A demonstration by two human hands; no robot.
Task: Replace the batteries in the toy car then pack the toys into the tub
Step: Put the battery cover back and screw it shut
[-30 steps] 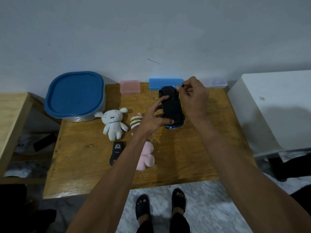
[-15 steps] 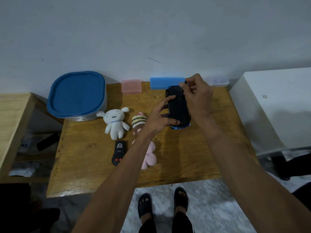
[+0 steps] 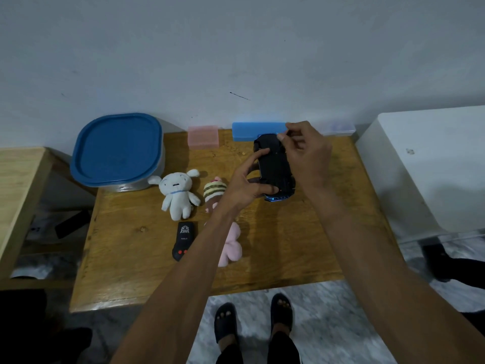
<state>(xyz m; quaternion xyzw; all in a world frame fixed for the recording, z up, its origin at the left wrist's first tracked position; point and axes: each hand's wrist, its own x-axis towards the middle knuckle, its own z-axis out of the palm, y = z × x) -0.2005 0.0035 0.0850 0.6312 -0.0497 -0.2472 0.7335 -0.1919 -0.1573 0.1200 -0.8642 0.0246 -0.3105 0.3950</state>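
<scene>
Little has shifted in the head view: the toy car (image 3: 274, 166) stays belly-up at the bench's (image 3: 136, 248) one o'clock, left hand (image 3: 248, 183) clasping its side, right hand (image 3: 301, 151) pinching at its far end. Battery swap probably just starting; tub (image 3: 116, 151), at ten o'clock, is lidded.

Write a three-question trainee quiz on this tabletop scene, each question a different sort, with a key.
1. True or false: the tub has its lid on.
2. Which hand grips the toy car from the side? A) left hand B) right hand
3. Fill in: the black remote lies just in front of the white ____.

Key: 1 true; 2 A; 3 plush.
</scene>
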